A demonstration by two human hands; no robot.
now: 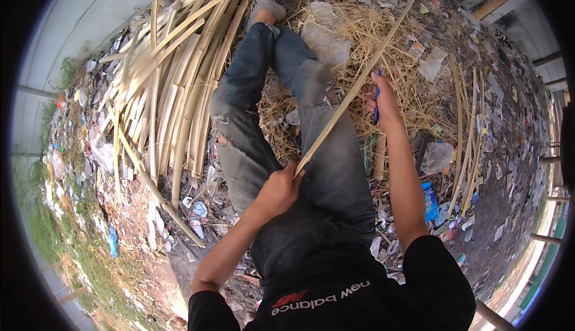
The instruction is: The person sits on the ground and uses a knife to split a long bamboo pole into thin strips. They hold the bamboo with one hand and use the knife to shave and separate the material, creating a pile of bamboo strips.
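Note:
My left hand (278, 193) is closed round the near end of a long, pale bamboo strip (350, 95), just above my lap. The strip slants across my right thigh, its far end up over the straw at the right. On the strip's right side, my right hand (385, 98) grips a slim blue tool (377, 104); its working end cannot be made out. The fingers of that hand are close beside the strip, and whether they touch it is unclear.
My legs (239, 115) stretch out ahead. A big pile of split bamboo (185, 100) lies to their left. Thin shavings (371, 37) heap up at the far right, with several more strips (464, 133) beyond. Litter covers the ground, including a blue packet (430, 202) near my right elbow.

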